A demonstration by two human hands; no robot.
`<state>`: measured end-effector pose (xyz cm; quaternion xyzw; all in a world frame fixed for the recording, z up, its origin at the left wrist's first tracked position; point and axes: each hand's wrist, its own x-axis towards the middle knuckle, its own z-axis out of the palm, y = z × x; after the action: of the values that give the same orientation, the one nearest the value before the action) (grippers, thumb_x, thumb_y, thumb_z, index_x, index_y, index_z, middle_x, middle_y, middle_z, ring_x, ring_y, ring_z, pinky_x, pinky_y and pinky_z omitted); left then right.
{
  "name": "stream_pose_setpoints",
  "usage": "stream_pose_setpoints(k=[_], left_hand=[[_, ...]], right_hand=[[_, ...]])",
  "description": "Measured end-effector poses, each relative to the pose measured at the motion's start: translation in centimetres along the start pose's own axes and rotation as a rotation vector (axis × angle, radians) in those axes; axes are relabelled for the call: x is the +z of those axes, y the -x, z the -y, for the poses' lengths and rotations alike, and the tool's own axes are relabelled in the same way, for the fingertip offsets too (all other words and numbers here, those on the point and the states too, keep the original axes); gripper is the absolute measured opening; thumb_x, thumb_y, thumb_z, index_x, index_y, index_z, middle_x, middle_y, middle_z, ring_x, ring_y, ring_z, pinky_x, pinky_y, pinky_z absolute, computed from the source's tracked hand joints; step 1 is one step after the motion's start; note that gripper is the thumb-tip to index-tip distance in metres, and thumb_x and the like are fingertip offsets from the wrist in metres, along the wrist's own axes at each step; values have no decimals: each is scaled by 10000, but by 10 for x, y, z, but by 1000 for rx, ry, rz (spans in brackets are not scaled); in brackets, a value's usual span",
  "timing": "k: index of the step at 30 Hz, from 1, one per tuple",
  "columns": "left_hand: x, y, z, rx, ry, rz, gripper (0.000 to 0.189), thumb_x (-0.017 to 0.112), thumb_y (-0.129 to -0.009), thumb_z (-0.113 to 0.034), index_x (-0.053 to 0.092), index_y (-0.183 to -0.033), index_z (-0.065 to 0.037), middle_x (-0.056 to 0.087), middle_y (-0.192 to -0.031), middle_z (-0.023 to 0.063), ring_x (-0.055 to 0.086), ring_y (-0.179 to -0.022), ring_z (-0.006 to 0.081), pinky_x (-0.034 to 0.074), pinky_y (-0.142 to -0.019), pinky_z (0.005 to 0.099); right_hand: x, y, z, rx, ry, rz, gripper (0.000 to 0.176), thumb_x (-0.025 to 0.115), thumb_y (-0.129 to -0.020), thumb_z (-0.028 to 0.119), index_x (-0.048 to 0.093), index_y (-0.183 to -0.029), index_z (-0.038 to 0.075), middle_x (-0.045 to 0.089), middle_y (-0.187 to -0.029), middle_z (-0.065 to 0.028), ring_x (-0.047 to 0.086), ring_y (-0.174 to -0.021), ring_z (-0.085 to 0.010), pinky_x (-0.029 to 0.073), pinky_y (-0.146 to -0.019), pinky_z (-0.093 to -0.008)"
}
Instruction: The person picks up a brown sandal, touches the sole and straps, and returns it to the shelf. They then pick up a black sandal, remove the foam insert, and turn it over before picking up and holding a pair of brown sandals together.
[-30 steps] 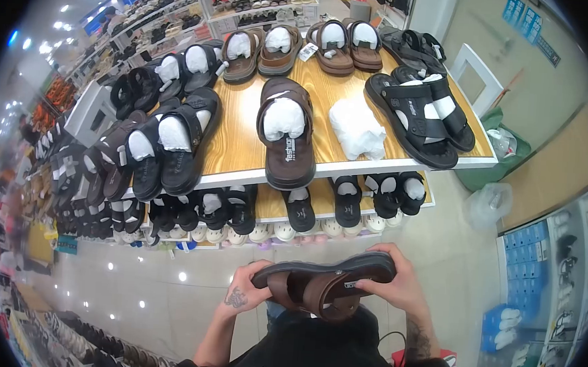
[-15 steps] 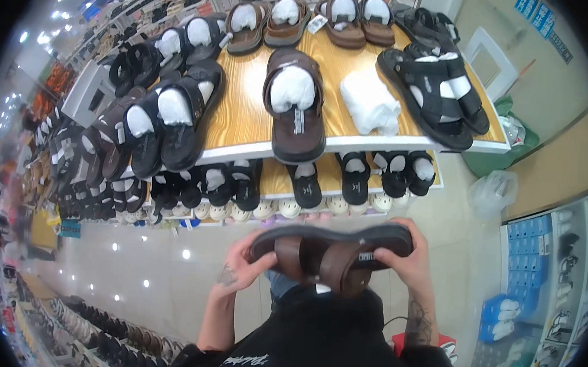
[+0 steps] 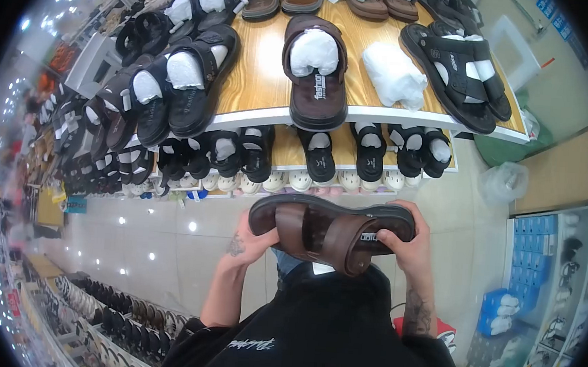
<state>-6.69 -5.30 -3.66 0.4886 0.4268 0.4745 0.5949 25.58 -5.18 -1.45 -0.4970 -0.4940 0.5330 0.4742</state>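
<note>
The brown sandal (image 3: 325, 228), held by chest below the table (image 3: 253, 78) with left hand (image 3: 253, 235) and right hand (image 3: 405, 244) fingers clamped on its 2 ends, could drop to the floor (image 3: 167, 243) if either grip loosens.

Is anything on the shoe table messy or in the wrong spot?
Yes. A white paper wad lies loose on the top shelf, between the brown sandal and the black sandals. The other wads sit inside shoes. The held sandal has none.
</note>
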Motion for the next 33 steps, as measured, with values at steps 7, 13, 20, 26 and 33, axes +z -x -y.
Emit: stream_pose_setpoints(k=[7, 13, 20, 26, 33], left_hand=[[12, 1, -11, 53, -540, -353, 387, 686, -867, -54, 638, -1236, 51, 735, -1064, 121, 680, -1019, 170, 529, -915, 331], [38, -17, -63, 334, 562, 87, 1176, 694, -830, -648, 22, -1618, -90, 285, -1595, 239, 379, -1445, 361, 382, -1152, 491], [18, -32, -96, 527, 924, -71, 849, 373, -953, -645, 335, -1521, -15, 425, -1497, 245, 511, -1296, 404, 439, -1079, 570], [20, -30, -108, 553, 698, -161, 775, 364, -985, -591, 371, -1503, -15, 495, -1449, 251, 544, -1276, 435, 448, -1078, 544], [9, -31, -110, 776, 623, -241, 848, 555, -921, -562, 129, -1608, -306, 416, -1505, 257, 519, -1289, 455, 429, -1080, 600]], right_hand=[[12, -12, -11, -51, -33, -38, 446, 782, -813, 70, 585, -1207, -4, 693, -1094, -93, 657, -1027, -162, 514, -926, -307], [58, -14, 19, 97, -552, 126, 490, 686, -951, 213, 493, -1342, -10, 596, -1258, -119, 593, -1173, -211, 500, -998, -369], [115, 2, 40, -231, -367, 364, 727, 801, -855, 207, 423, -1450, 27, 426, -1466, -175, 500, -1317, -344, 439, -1091, -441], [102, -28, 62, -777, 420, 253, 804, 935, -617, 208, 606, -1330, 34, 477, -1418, -224, 551, -1243, -376, 491, -1005, -445], [85, -51, 84, -596, 148, 387, 671, 872, -633, 257, 691, -1224, -2, 605, -1259, -201, 653, -1078, -294, 533, -903, -367]])
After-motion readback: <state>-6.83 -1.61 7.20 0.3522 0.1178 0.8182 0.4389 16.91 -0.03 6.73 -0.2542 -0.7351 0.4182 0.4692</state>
